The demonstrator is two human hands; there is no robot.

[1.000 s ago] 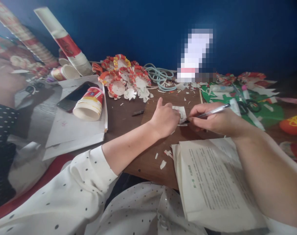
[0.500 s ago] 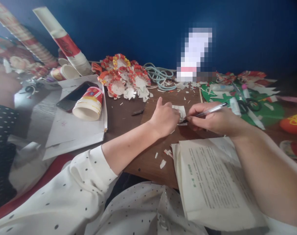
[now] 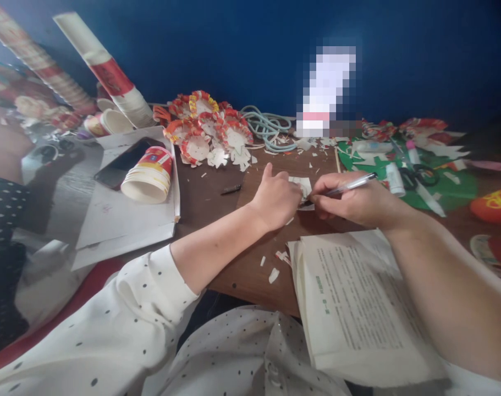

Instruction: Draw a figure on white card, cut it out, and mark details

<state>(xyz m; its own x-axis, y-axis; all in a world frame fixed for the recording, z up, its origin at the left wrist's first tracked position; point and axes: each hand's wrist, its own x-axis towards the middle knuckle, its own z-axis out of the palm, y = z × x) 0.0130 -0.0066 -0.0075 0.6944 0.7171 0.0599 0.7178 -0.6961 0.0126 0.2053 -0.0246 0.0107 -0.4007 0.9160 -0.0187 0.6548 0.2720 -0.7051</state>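
Bent over the edge of a small white piece of paper (image 3: 306, 182) is my left hand (image 3: 278, 199), closed with its fingers curled and one finger sticking up. It keeps the paper against the brown tabletop (image 3: 242, 264); its fingertips are partly hidden. A pen (image 3: 351, 184) with a clear barrel is pinched in my right hand (image 3: 349, 202), its tip at the right part of the paper. Dark lines show on the paper, too small to make out. A black pen cap (image 3: 231, 189) lies to the left of my left hand.
Printed booklet (image 3: 349, 297) under my right forearm. Stacked paper cups (image 3: 147, 179) and a phone (image 3: 120, 162) rest on a white box (image 3: 110, 220). Red paper-cup crafts (image 3: 209, 132), scissors (image 3: 419, 175), a glue stick (image 3: 394, 179) and scraps lie behind. Another person's arm (image 3: 5, 143) is at left.
The pen and my right hand have shifted slightly to the left over the paper. My left hand stays in place on it.
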